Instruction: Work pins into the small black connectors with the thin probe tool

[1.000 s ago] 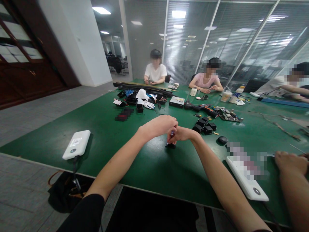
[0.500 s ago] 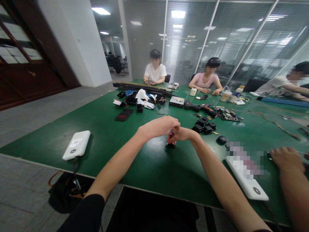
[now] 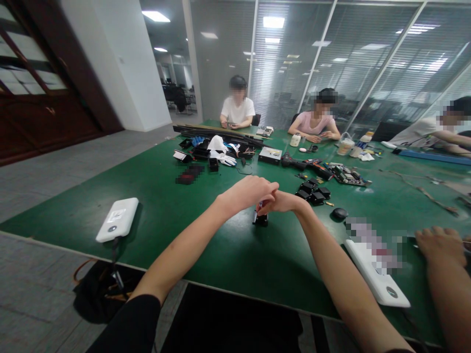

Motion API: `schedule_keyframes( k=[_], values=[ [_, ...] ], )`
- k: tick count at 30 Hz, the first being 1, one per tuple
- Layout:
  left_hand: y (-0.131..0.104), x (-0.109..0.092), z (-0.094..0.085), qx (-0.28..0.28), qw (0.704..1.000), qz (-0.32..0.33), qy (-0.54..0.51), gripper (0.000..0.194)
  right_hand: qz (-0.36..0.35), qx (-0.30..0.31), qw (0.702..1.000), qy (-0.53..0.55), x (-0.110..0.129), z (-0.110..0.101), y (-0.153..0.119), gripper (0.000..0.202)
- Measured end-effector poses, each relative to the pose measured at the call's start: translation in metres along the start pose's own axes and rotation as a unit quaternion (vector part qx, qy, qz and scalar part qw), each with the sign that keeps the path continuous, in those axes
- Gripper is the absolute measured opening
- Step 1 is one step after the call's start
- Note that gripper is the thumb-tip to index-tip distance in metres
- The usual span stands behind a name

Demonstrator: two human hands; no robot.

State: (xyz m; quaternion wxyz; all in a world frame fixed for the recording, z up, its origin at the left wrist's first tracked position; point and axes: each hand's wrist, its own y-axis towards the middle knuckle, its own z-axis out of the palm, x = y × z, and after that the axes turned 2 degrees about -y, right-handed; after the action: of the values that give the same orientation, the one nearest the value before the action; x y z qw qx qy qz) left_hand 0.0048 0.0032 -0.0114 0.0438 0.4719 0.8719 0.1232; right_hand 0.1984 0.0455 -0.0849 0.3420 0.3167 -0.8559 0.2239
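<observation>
1. Table (image 3: 176, 206): broad, green, smooth, with a dull sheen and a pale, straight edge.
2. Two white slabs: flat, rounded corners, each with a dark round mark. One slab (image 3: 117, 219) lies left of the arms; the other (image 3: 392, 292), partly blurred, lies outside the right forearm, near a co-worker's hand (image 3: 439, 245).
3. Left hand (image 3: 255, 190): bare, wrist bent, fingers curled in over the work and meeting the right hand. Fingertips hidden; cannot tell how closely they grip.
4. Right hand (image 3: 281, 201): bare, bent inward, fingertips pinched narrow on the slim tool, low by the tabletop.
5. Beyond the hands: black-and-orange power tool (image 3: 309, 165), hard-cased; circuit board (image 3: 348, 175), flat and crowded with parts; white gloves (image 3: 223, 154), soft and crumpled.
6. Black boxes (image 3: 312, 192): squarish, loosely clustered on the table beyond the right wrist.
7. Small black part (image 3: 260, 221): dark, blocky, on the table directly below the joined hands, at the right fingertips. Fine detail too small to read.
8. Slim tool (image 3: 261, 203): narrow, roughly upright above the small black part, mostly covered by fingers.
</observation>
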Motion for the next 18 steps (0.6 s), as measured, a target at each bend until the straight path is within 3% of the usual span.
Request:
schedule_keyframes(
  k=[4,12,18],
  values=[
    [-0.006,0.003,-0.006,0.014,1.0,0.001,-0.018,0.029,-0.034,0.016,0.999,0.0,-0.002,-0.002,0.0,0.022],
    [-0.014,0.013,-0.01,0.025,0.994,0.033,-0.1,0.013,-0.045,0.016,0.999,0.009,0.0,-0.002,-0.001,0.026],
    [-0.011,0.009,-0.008,0.02,0.999,-0.002,-0.027,0.025,-0.059,0.027,0.998,0.004,0.002,-0.002,-0.003,0.03]
  ],
)
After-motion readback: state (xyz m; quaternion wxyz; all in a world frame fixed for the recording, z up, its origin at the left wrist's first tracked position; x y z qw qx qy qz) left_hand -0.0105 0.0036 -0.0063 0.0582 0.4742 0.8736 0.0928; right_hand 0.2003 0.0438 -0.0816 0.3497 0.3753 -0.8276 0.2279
